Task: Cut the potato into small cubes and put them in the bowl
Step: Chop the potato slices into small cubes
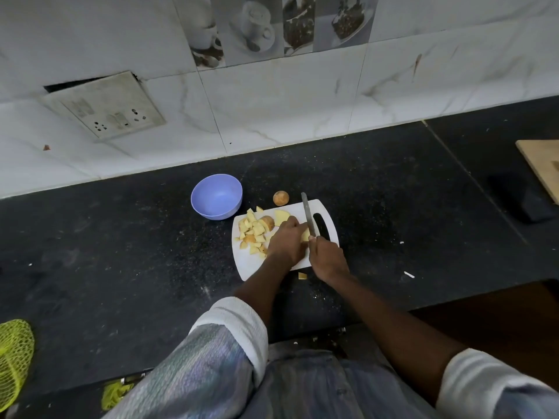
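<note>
Near board's (328, 219) right edge: right hand (328, 258) grips knife (308, 214).

The left hand (286, 240) covers most of the pale yellow potato piece (305, 234) under it; only one corner shows. The right hand (328, 258) hides the handle of the grey steel knife (308, 214). The near edge of the white plastic cutting board (325, 207) lies under both forearms. The light wooden board (543, 166) and yellow-green mesh bag (13, 352) are cut off by the frame edges. Markings on the white wall switch plate (104, 105) are too blurred to read.
</note>
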